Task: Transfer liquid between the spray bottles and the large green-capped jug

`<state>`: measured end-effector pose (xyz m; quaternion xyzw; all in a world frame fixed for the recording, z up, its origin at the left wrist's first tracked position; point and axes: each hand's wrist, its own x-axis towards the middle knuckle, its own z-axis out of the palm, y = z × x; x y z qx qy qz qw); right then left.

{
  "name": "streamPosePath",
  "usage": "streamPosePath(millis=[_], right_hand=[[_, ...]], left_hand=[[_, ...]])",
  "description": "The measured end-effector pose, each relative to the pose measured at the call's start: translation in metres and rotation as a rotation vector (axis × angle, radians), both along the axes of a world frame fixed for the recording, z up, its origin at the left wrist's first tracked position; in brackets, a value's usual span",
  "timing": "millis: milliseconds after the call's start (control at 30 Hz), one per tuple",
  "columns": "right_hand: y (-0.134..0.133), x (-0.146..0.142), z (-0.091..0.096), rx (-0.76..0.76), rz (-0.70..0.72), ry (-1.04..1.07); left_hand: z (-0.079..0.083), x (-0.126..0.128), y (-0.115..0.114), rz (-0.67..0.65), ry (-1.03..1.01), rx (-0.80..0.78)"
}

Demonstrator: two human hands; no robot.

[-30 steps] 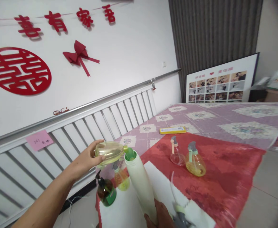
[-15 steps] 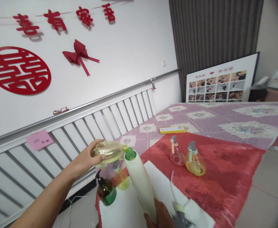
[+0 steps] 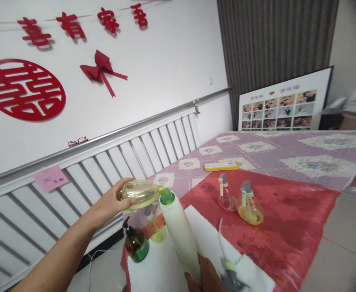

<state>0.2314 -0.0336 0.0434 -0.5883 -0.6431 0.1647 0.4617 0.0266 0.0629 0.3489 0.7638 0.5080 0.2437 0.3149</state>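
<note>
The left grip (image 3: 115, 200) is a bare hand with a smooth back and slender fingers, partly hidden from view. Its thumb (image 3: 127, 203) has a rounded tip. Directly behind the grip, the wrist (image 3: 94, 215) is bare and narrower than the forearm (image 3: 62, 250), which is also bare and widens steadily away from the grip. The right grip (image 3: 207, 275) is a bare hand, visible only in part; nail detail is too blurred to tell.

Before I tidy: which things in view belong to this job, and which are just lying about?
Job:
tilted bottle of yellow liquid
tall pale bottle
loose spray head, probably
three spray bottles, possibly

Apparently lying about:
dark pump bottle
yellow case
eyeglasses
</note>
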Motion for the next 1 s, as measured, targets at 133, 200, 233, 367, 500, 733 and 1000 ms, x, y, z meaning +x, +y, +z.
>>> streamPosePath(millis=[133,200,233,367,500,733,1000], right_hand=[[-0.0003,0.0005,-0.0042,0.024,0.004,-0.003],[0.0000,0.0004,-0.0060,0.032,0.000,-0.003],[0.0002,0.0002,-0.0065,0.032,-0.001,-0.002],[0.0004,-0.0005,-0.0040,0.015,-0.010,-0.001],[-0.0009,0.0001,0.0010,0.007,0.010,0.014],[0.0009,0.0006,-0.0020,0.017,0.008,0.023],[-0.0003,0.0004,0.0011,0.017,0.000,0.040]], left_hand=[[0.0002,0.0010,0.0000,0.008,0.000,0.007],[0.0002,0.0017,0.0003,0.004,-0.004,0.007],[0.0004,0.0021,0.0003,0.001,-0.006,0.006],[0.0017,0.0037,-0.0012,0.000,-0.005,-0.002],[0.0027,0.0046,-0.0022,0.002,0.003,-0.001],[0.0035,0.0059,-0.0018,0.004,0.002,0.010],[0.0041,0.0052,-0.0023,0.007,0.022,0.026]])
